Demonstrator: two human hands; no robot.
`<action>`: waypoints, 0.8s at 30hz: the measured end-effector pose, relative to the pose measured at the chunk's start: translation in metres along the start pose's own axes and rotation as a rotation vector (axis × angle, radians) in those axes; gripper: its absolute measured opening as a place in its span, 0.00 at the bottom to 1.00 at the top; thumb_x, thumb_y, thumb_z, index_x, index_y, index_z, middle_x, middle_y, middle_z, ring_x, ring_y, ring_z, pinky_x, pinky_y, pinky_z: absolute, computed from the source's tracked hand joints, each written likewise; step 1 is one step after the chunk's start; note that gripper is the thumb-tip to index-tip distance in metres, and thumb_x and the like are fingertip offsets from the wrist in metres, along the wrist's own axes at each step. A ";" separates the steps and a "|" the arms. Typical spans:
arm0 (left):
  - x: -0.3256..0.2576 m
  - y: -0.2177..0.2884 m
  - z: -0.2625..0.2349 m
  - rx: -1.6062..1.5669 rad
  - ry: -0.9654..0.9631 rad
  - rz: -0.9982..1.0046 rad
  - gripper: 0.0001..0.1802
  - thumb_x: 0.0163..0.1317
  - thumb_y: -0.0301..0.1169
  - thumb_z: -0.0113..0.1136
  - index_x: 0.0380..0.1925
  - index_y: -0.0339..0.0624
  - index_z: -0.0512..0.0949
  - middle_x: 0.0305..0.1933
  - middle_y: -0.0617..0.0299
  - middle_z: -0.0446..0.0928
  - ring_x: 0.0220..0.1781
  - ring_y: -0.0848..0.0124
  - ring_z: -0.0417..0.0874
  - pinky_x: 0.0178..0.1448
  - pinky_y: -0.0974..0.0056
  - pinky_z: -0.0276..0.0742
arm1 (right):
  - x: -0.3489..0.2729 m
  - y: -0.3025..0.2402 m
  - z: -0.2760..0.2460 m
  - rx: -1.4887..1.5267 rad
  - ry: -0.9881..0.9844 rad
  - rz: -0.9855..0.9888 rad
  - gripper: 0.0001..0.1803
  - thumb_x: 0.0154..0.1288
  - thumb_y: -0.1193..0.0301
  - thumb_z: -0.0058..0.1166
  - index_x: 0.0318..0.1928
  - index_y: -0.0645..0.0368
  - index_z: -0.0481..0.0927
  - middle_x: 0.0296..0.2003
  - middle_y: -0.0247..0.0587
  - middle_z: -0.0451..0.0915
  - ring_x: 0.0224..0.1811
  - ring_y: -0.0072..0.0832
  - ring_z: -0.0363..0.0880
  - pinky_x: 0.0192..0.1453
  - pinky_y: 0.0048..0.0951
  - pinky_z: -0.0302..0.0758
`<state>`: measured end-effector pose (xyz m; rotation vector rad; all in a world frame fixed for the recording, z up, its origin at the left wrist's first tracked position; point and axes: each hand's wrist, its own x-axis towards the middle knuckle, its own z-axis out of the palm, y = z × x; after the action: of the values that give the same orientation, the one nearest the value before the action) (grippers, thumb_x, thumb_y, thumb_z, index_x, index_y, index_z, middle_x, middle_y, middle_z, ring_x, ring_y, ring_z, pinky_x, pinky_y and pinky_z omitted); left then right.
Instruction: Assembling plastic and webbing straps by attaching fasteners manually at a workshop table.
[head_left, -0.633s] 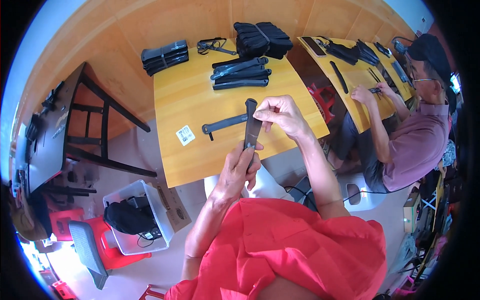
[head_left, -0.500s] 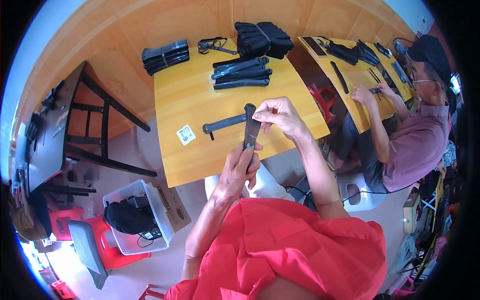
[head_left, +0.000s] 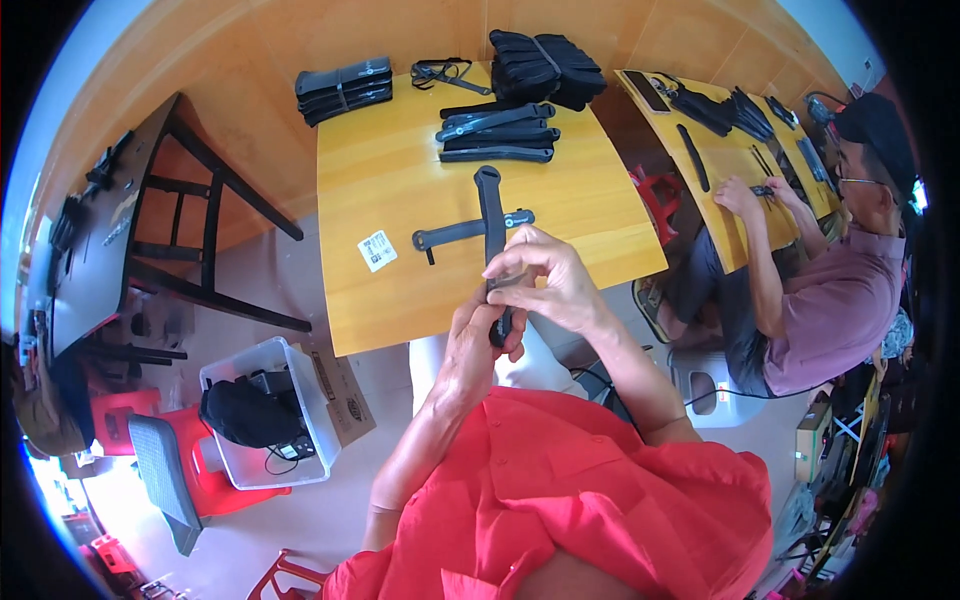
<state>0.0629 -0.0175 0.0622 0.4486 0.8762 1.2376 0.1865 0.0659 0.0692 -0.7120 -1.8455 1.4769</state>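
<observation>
Both hands close on one long black strap-like piece (head_left: 491, 225) held upright over the near edge of the yellow wooden table (head_left: 390, 310): the left hand (head_left: 478, 340) wraps its lower end, and the right hand (head_left: 545, 280), just above, pinches it between thumb and fingertips. Just beyond the grip, a second black piece (head_left: 450, 233) lies crosswise on the table, with a small white label (head_left: 377, 250) off to its left. Farther beyond, stacks of black pieces (head_left: 497, 133) lie near the table's far edge.
</observation>
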 end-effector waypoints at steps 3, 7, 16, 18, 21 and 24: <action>0.003 -0.001 0.002 0.021 0.024 -0.014 0.09 0.64 0.31 0.40 0.38 0.38 0.66 0.25 0.63 0.66 0.19 0.78 0.62 0.21 0.72 0.58 | -0.001 0.008 0.010 -0.556 0.255 -0.395 0.05 0.50 0.73 0.63 0.30 0.57 0.83 0.31 0.34 0.74 0.34 0.30 0.73 0.33 0.27 0.71; 0.004 -0.006 -0.003 0.102 -0.026 0.026 0.09 0.68 0.33 0.41 0.34 0.39 0.66 0.23 0.67 0.62 0.18 0.81 0.59 0.19 0.75 0.54 | 0.001 0.010 0.010 -0.595 0.257 -0.486 0.04 0.51 0.73 0.63 0.29 0.59 0.82 0.28 0.35 0.75 0.33 0.29 0.74 0.32 0.27 0.71; -0.002 -0.003 -0.003 0.195 -0.139 0.060 0.13 0.69 0.34 0.41 0.43 0.35 0.66 0.24 0.69 0.60 0.18 0.84 0.56 0.19 0.77 0.53 | -0.009 -0.001 0.014 0.004 0.347 -0.012 0.11 0.58 0.74 0.57 0.25 0.71 0.78 0.24 0.38 0.76 0.23 0.20 0.74 0.26 0.20 0.72; -0.003 -0.004 -0.005 0.201 -0.161 0.063 0.13 0.69 0.33 0.41 0.44 0.34 0.66 0.24 0.69 0.60 0.18 0.83 0.56 0.19 0.77 0.54 | -0.009 -0.001 0.015 0.089 0.355 0.009 0.13 0.59 0.67 0.58 0.26 0.66 0.81 0.23 0.33 0.76 0.19 0.14 0.70 0.22 0.15 0.64; -0.001 -0.007 -0.008 0.198 -0.211 0.089 0.13 0.68 0.33 0.40 0.45 0.34 0.65 0.25 0.68 0.60 0.20 0.82 0.57 0.21 0.76 0.56 | -0.010 -0.001 0.014 0.142 0.347 0.034 0.13 0.58 0.67 0.59 0.26 0.66 0.81 0.23 0.33 0.76 0.20 0.15 0.70 0.23 0.15 0.64; 0.001 -0.007 -0.008 0.177 -0.257 0.105 0.14 0.67 0.31 0.40 0.47 0.33 0.65 0.26 0.66 0.60 0.20 0.80 0.58 0.23 0.74 0.59 | -0.009 -0.002 0.012 0.172 0.342 0.069 0.12 0.59 0.67 0.58 0.26 0.66 0.81 0.25 0.33 0.76 0.22 0.15 0.71 0.24 0.15 0.64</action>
<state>0.0612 -0.0200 0.0522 0.7857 0.7514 1.1708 0.1829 0.0518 0.0686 -0.8890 -1.4324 1.4342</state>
